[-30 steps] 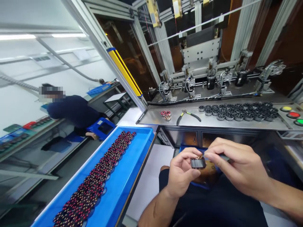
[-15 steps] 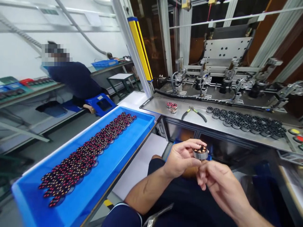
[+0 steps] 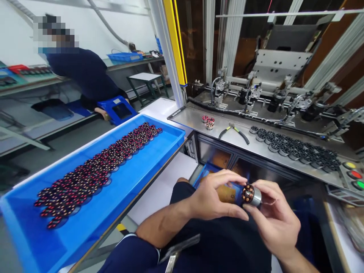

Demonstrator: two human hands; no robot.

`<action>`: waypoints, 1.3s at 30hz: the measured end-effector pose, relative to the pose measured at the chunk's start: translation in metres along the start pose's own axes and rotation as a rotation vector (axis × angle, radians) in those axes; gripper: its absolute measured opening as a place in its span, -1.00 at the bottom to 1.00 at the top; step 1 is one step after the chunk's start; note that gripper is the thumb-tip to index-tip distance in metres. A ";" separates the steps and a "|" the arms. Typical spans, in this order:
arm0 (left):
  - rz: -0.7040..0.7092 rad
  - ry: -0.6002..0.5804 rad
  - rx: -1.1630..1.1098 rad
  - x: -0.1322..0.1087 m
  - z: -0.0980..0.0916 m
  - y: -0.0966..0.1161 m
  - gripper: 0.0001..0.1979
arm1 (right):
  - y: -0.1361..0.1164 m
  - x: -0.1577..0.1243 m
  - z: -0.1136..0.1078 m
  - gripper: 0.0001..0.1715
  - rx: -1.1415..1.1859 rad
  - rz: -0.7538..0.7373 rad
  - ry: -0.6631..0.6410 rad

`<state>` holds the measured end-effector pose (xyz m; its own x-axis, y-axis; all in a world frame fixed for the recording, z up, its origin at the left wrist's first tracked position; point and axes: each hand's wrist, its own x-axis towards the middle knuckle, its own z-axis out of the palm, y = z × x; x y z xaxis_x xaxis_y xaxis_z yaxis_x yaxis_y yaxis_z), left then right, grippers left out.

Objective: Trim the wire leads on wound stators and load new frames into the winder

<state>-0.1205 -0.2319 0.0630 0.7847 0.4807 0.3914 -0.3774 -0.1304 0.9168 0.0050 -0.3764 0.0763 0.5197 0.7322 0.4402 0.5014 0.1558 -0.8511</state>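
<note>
Between the thumb and fingers of my right hand [image 3: 274,214] is a wound motor stator [image 3: 251,195], a silver metal ring with copper coils. It is tilted so the coil side faces left. My left hand [image 3: 217,197] is at its left, thumb and fingers spread apart. The left index fingertip comes close to the stator's upper edge; I cannot tell whether it touches. On the metal bench [image 3: 189,115] beyond lie a few copper-and-red stators [image 3: 209,124], cutting pliers [image 3: 234,132] with black and green handles, and several rows of dark stators [image 3: 295,148].
At the left, a long blue tray [image 3: 136,182] holds many red-and-copper wound stators [image 3: 99,163]. A machine with metal fixtures [image 3: 280,100] stands behind the bench. Coloured push buttons [image 3: 355,174] are at its right end. Another person [image 3: 81,74] sits at a far bench.
The stator has passed from my left fingers to my right hand and turned its coil side leftward. My left hand has opened. The camera view has shifted slightly.
</note>
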 end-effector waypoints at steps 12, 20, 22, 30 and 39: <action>0.040 0.041 0.121 0.000 0.005 0.003 -0.51 | -0.011 0.000 -0.010 -0.53 -0.062 -0.177 -0.115; -0.030 0.049 -0.269 -0.006 0.015 -0.004 -0.52 | -0.009 -0.005 -0.006 -0.87 0.016 0.104 -0.046; 0.038 0.069 -0.153 -0.006 0.013 -0.004 -0.53 | -0.003 -0.007 -0.013 -0.91 0.053 0.207 -0.067; 0.337 -0.063 0.348 -0.001 0.001 0.013 -0.67 | -0.030 0.024 -0.041 -0.79 -0.100 0.196 -0.442; 0.379 -0.122 0.253 -0.007 -0.007 0.022 -0.74 | -0.029 0.051 -0.066 -0.80 -0.406 0.151 -0.584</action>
<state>-0.1378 -0.2324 0.0795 0.6724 0.2544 0.6951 -0.5292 -0.4913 0.6918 0.0629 -0.3874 0.1430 0.2059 0.9786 0.0054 0.7297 -0.1498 -0.6672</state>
